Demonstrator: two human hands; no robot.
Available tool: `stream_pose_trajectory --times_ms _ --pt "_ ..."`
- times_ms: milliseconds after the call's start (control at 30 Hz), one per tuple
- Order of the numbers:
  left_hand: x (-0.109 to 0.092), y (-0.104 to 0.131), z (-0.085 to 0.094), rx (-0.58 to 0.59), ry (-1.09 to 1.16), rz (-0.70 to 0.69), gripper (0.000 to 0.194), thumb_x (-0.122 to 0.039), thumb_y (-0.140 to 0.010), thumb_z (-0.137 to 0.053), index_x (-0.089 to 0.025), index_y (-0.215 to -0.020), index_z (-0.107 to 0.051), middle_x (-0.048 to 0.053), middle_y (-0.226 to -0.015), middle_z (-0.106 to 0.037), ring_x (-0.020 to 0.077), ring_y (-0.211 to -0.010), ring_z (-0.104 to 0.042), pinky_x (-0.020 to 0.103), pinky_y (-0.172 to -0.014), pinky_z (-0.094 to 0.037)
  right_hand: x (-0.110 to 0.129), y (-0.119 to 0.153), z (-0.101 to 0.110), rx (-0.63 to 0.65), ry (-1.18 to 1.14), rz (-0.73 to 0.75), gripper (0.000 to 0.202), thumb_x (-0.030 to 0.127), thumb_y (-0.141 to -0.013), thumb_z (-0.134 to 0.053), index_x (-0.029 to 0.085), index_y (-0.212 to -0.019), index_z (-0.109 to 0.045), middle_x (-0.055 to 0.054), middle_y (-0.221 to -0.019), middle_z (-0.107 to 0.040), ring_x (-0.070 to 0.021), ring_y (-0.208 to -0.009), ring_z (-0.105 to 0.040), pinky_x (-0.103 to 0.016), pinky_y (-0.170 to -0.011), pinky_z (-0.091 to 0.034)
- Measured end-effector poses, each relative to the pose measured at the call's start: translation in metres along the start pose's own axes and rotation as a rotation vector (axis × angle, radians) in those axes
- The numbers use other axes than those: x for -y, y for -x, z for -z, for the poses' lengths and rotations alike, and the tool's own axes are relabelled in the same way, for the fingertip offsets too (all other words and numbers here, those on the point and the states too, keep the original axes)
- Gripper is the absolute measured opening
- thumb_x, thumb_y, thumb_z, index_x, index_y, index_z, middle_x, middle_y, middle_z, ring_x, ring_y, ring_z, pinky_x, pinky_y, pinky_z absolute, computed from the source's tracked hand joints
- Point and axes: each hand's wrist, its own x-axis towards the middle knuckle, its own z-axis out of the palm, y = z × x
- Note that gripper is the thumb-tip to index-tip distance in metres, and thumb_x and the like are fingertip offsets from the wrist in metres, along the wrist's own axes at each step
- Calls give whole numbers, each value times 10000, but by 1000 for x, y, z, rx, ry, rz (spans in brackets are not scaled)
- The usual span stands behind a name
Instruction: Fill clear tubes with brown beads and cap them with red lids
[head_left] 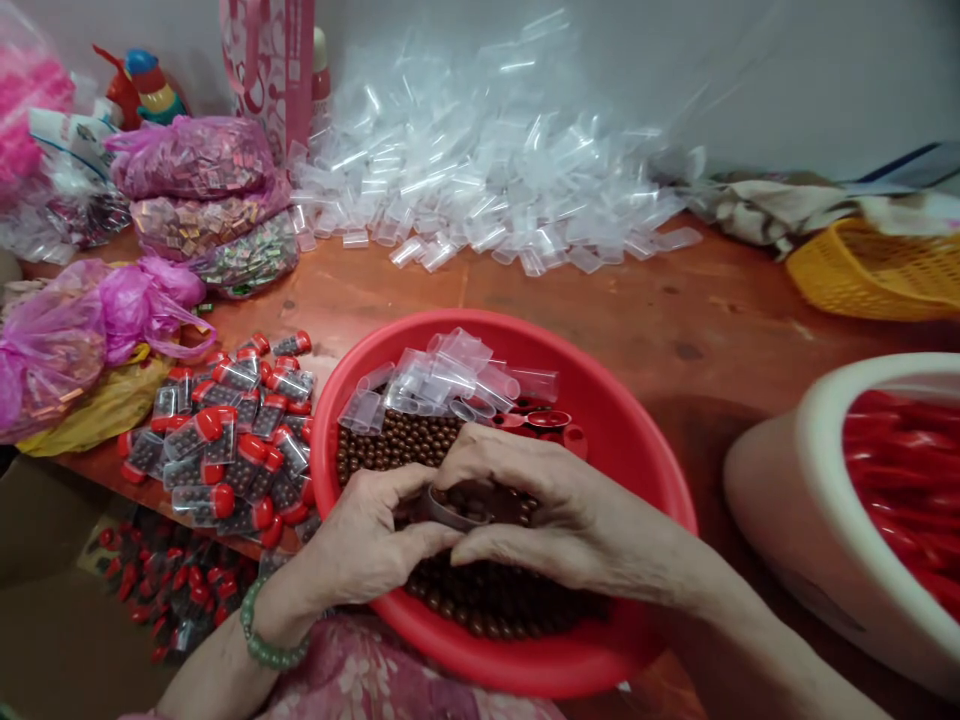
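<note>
So the thing in hand is a small clear tube (448,512), held over the brown beads (397,445) in a big red basin (600,375). The left hand (367,530) has its grip closed on one side of it, thumb and index finger pinching. The right hand (555,505) curls in from the other side, fingertips right at the tube, with a decent gap between thumb and fingers showing beads; can't tell if that grip really has hold of it. Also in the basin: a heap of loose clear tubes (442,370) on the beads, plus some red pieces (576,440). Left of the basin on the wooden desk (735,320) there's a pile of red-capped tubes (217,440) with dark beads inside. Right side has a pale tub (780,500) full of red stuff (900,480). Toward the wall sits a huge mound of clear tubes (495,180), with stuffed pink bags (199,160) left of it.
</note>
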Motion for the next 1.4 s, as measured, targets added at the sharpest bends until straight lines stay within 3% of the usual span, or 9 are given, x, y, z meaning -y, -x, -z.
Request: stream_pose_trajectory --times_ms 233,467,667,767,900,1000,1233,1400 --pt "2 -1 6 35 -108 49 162 -81 -752 -582 -119 -866 -689 -1 -769 -620 143 -770 -573 223 -707 -458 -6 -4 -3 74 -23 -25 253 414 -890 -589 172 -825 -553 -8 -802 -534 -113 -721 -490 -240 -649 -418" --pt "3 -9 5 -4 -20 22 214 -80 -760 -584 -141 -936 -691 9 -848 -670 129 -806 -588 220 -752 -445 -10 3 -11 -115 -59 -92 286 375 -896 -593 186 -708 -489 19 -687 -505 -96 -633 -467 -213 -584 -402" --pt "-1 -8 7 -38 26 85 142 -168 -789 -634 -153 -929 -655 -12 -785 -634 102 -736 -554 209 -704 -413 -12 29 -4 -127 -97 -226 232 324 -880 -611 196 -711 -517 15 -672 -550 -102 -610 -511 -207 -574 -436" --pt "-4 -5 9 34 128 89 145 -183 -792 -642 -153 -934 -637 27 -919 -672 133 -844 -601 238 -787 -443 -18 47 6 -108 26 -354 181 365 -884 -595 199 -809 -586 -6 -753 -639 -131 -671 -590 -234 -618 -471" --pt "-7 -1 12 72 -74 110 141 -248 -864 -588 -170 -973 -632 43 -935 -686 153 -857 -618 253 -765 -450 -34 66 14 -179 331 -491 158 335 -914 -531 205 -869 -609 -17 -782 -663 -160 -681 -609 -279 -644 -465" --pt "-7 -1 14 79 -147 124 187 -319 -892 -561 -184 -1010 -618 40 -907 -692 159 -825 -621 259 -732 -450 -45 73 12 -128 504 -539 121 243 -915 -507 199 -872 -611 -27 -782 -661 -174 -678 -609 -302 -659 -455" --pt "-7 -6 13 83 -128 122 206 -308 -875 -578 -183 -1021 -652 31 -878 -693 143 -782 -598 243 -701 -434 -56 53 2 -41 802 -537 139 195 -880 -544 162 -989 -623 -94 -923 -639 -234 -837 -598 -341 -747 -451" --pt "-4 -7 13 73 -144 139 174 -265 -860 -591 -175 -993 -659 26 -882 -692 121 -741 -559 231 -673 -415 -70 35 -6 20 872 -543 102 114 -841 -522 145 -832 -618 -109 -833 -600 -232 -755 -550 -339 -691 -419"
